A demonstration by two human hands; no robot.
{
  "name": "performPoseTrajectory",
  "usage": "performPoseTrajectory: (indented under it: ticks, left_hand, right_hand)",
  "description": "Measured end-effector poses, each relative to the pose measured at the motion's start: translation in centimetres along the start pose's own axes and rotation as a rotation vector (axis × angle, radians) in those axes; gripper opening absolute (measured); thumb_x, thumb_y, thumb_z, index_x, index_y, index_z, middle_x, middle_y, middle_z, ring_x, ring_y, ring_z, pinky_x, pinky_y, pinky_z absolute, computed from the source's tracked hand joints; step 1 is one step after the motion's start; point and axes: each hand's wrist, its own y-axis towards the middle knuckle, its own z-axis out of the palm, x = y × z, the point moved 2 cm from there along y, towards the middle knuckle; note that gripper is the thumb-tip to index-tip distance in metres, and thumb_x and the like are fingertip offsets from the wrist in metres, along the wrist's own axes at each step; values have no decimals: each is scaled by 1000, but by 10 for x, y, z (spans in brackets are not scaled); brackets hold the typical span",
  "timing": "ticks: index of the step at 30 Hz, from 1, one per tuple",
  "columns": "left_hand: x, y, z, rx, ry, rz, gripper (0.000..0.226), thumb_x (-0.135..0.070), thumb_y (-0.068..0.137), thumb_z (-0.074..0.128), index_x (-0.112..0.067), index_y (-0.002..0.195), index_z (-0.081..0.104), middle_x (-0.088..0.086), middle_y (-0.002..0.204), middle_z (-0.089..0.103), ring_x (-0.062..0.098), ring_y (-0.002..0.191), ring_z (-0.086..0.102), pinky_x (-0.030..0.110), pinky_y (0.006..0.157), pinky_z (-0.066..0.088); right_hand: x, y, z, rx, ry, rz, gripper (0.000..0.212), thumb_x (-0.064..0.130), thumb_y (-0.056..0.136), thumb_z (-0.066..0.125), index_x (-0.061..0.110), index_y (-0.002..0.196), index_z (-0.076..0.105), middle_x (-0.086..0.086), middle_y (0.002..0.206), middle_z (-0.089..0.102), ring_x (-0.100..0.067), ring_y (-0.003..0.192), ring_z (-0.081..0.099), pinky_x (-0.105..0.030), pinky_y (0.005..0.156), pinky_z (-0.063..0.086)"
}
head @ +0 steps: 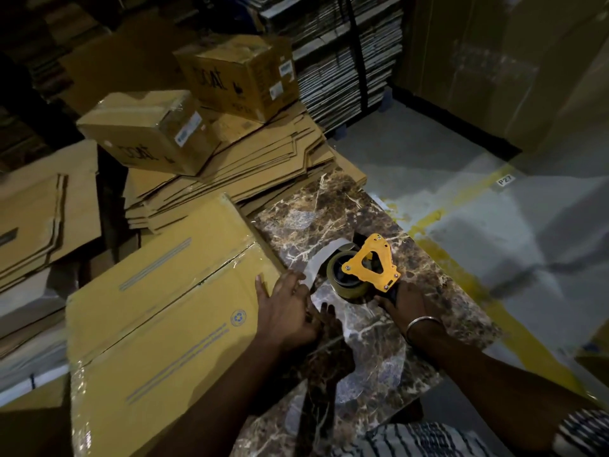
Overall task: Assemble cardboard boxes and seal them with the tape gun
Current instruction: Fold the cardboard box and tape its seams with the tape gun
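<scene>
A large yellow cardboard box [158, 311] lies on the marble-patterned table [333, 206], its centre seam covered with clear tape. My left hand [286, 308] rests at the box's right edge, fingers straight, touching a strip of tape [316, 263] that runs to the tape gun. My right hand [407, 300] grips the handle of the yellow tape gun [369, 265], which sits just right of the box over the table with its brown tape roll facing me.
A stack of flattened cartons [237, 173] lies behind the box, with two small sealed boxes [148, 130] [240, 74] on top. More flat cardboard [36, 219] lies to the left. The grey floor with yellow lines [461, 192] is at right.
</scene>
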Motion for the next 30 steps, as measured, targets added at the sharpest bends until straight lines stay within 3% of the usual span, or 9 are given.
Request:
performPoseTrajectory:
  ticks: [4, 8, 12, 15, 17, 19, 22, 26, 30]
  left_hand:
    - [0, -1, 6, -14, 26, -33, 64, -58, 82, 51, -16, 130, 52, 5, 155, 32, 22, 151, 16, 66, 112, -15]
    - [2, -2, 11, -18, 69, -13, 69, -62, 76, 55, -13, 126, 58, 8, 146, 47, 26, 146, 30, 66, 112, -11]
    - [0, -3, 14, -39, 69, -24, 73, -63, 72, 59, -13, 126, 58, 8, 152, 42, 26, 149, 27, 66, 111, -15]
    - [0, -3, 14, -32, 47, -36, 79, -65, 73, 59, -13, 132, 53, 8, 160, 29, 24, 152, 15, 65, 111, -20]
    - [1, -3, 11, 18, 24, -25, 85, -68, 74, 57, -14, 139, 46, 7, 164, 16, 23, 154, 3, 65, 111, -19]
    - [2, -3, 7, 55, -33, -28, 86, -64, 78, 57, -15, 146, 37, 5, 166, 8, 21, 154, -4, 64, 114, -16]
    - [3, -4, 8, 73, -127, -53, 88, -56, 82, 55, -17, 154, 23, 3, 166, 5, 18, 154, -10, 62, 116, -15]
    - [7, -4, 12, 73, -88, -1, 97, -69, 78, 41, -21, 159, 13, 2, 167, 7, 19, 154, -10, 60, 114, -20]
    - [5, -5, 2, 148, -76, -28, 77, -51, 87, 27, -20, 157, 20, 0, 165, 14, 16, 154, -7, 63, 117, -7]
  right_hand:
    - [5, -3, 2, 7, -101, 12, 59, 52, 90, 66, 5, 123, 51, -20, 119, 55, -39, 102, 58, -41, 78, 49]
    - [15, -6, -2, 3, -148, 47, 60, 51, 90, 66, 7, 127, 49, -20, 124, 55, -39, 105, 58, -45, 84, 51]
    - [39, -30, -9, -316, -191, 30, 89, 58, 73, 68, 1, 138, 45, -27, 132, 47, -45, 119, 47, -59, 97, 36]
    - [76, -51, -9, -507, -118, -181, 80, 49, 76, 60, 0, 139, 49, -28, 136, 47, -43, 119, 46, -56, 96, 33]
    - [105, -59, -2, -420, 83, -297, 70, 47, 84, 55, 3, 139, 51, -25, 139, 47, -39, 121, 48, -53, 100, 38]
    - [134, -63, 6, -193, 377, -342, 70, 51, 89, 55, 4, 141, 49, -18, 143, 43, -30, 129, 43, -41, 106, 38]
    - [172, -68, 17, 28, 698, -251, 57, 41, 100, 55, 14, 148, 40, -7, 148, 38, -18, 136, 39, -28, 105, 34]
    - [193, -78, 28, 250, 1012, -71, 42, 16, 108, 36, 10, 149, 33, 3, 137, 40, -11, 131, 39, 0, 83, 38]
    - [185, -78, 42, 289, 1078, -3, 40, 17, 109, 29, 8, 147, 36, 5, 137, 46, -12, 130, 41, -7, 90, 43]
